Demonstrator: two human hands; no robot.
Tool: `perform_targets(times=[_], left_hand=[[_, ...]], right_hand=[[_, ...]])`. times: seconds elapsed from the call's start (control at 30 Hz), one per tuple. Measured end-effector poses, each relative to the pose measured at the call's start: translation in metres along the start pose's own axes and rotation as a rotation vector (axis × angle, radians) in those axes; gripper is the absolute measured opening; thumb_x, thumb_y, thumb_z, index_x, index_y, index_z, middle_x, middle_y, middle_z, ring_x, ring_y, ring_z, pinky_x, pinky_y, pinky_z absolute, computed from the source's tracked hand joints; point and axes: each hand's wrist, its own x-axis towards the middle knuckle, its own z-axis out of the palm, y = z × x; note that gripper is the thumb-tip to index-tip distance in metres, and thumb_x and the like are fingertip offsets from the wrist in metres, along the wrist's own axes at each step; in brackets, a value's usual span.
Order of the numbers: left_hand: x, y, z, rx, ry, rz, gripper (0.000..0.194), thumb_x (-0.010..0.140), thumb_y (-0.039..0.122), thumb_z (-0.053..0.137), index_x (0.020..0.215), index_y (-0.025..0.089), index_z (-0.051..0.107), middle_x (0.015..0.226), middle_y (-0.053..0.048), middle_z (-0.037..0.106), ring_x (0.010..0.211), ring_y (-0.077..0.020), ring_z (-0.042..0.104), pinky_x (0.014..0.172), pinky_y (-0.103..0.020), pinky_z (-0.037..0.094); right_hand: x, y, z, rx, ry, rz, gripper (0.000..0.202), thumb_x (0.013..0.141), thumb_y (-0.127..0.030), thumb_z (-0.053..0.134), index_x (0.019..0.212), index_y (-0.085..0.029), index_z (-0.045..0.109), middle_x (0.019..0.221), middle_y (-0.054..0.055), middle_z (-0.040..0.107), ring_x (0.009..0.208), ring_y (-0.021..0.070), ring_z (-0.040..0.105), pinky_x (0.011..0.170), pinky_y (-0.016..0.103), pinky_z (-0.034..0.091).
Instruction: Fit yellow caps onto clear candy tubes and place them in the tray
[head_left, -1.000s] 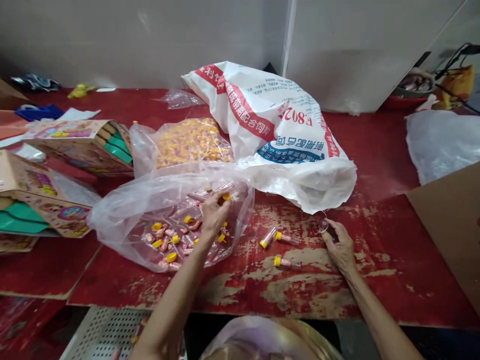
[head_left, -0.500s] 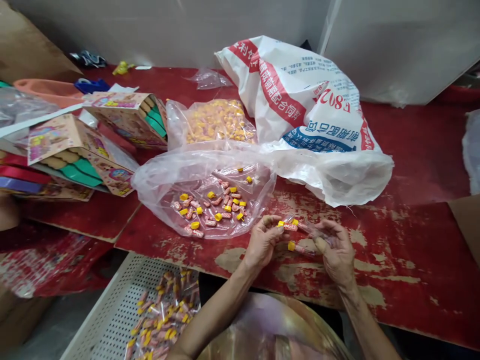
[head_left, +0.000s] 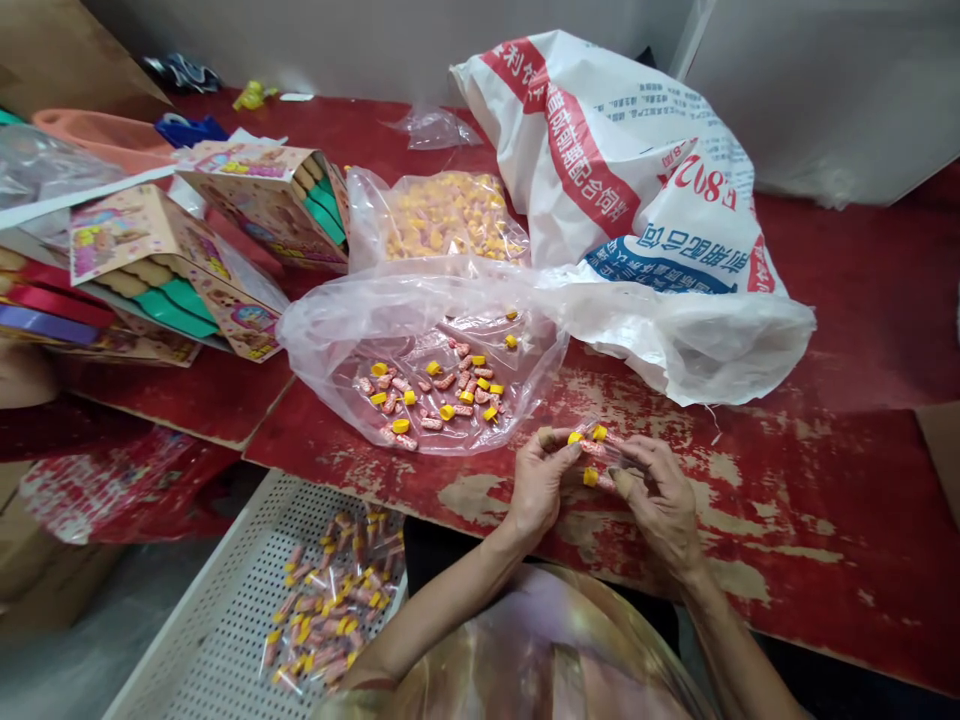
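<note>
Near the table's front edge, my left hand [head_left: 538,483] pinches a small clear packet [head_left: 600,445] at its left side. Pink-speckled pieces with yellow caps show between my hands. My right hand [head_left: 664,500] has its fingers closed on the packet's right side. A yellow-capped piece [head_left: 592,478] lies at the lower part, by my right thumb; whether it is inside the packet I cannot tell. To the left, an open clear plastic bag [head_left: 330,345] holds loose pink pieces and yellow caps. Behind it is a bag full of yellow-capped pieces [head_left: 457,215].
A large white printed sack [head_left: 555,130] slumps at the back. Printed boxes [head_left: 262,200] with cones stand at the left. Below the table edge, a white perforated crate [head_left: 202,590] holds many packed pieces. Another person's arm [head_left: 26,375] shows at the far left.
My right hand has moved in closer to my left hand, and its fingers now cover more of the packet. The whole view has shifted slightly.
</note>
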Motion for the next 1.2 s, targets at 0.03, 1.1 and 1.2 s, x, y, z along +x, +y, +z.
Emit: perform_targets(times=[0.03,1.1,1.2], left_hand=[[-0.001,-0.001,0.001,0.011,-0.002,0.011,0.026,0.060,0.022,0.079,0.079,0.014,0.065,0.077,0.001,0.066,0.069,-0.0112,0.062,0.070,-0.024,0.049],[0.009,-0.014,-0.018,1.283,-0.256,0.938,0.029,0.084,0.009,0.047,0.109,0.017,0.058,0.102,-0.010,0.062,0.095,-0.0208,0.054,0.084,-0.038,0.045],[0.010,-0.017,-0.012,1.281,-0.273,0.943,0.030,0.083,0.010,0.048,0.110,0.017,0.058,0.106,-0.011,0.061,0.101,-0.0223,0.052,0.089,-0.041,0.043]], right_hand=[[0.001,-0.001,0.000,-0.032,-0.007,-0.046,0.026,0.087,-0.022,0.057,0.113,-0.023,0.057,0.111,0.007,0.053,0.101,0.0168,0.055,0.085,0.031,0.051],[-0.014,0.028,-0.047,-1.080,-0.751,0.169,0.014,0.090,-0.017,0.040,0.088,-0.016,0.054,0.084,0.006,0.050,0.063,0.0148,0.052,0.050,0.027,0.026],[-0.018,0.034,-0.047,-1.032,-0.691,0.104,0.015,0.090,-0.018,0.039,0.085,-0.016,0.053,0.081,0.006,0.048,0.061,0.0154,0.051,0.051,0.027,0.027]])
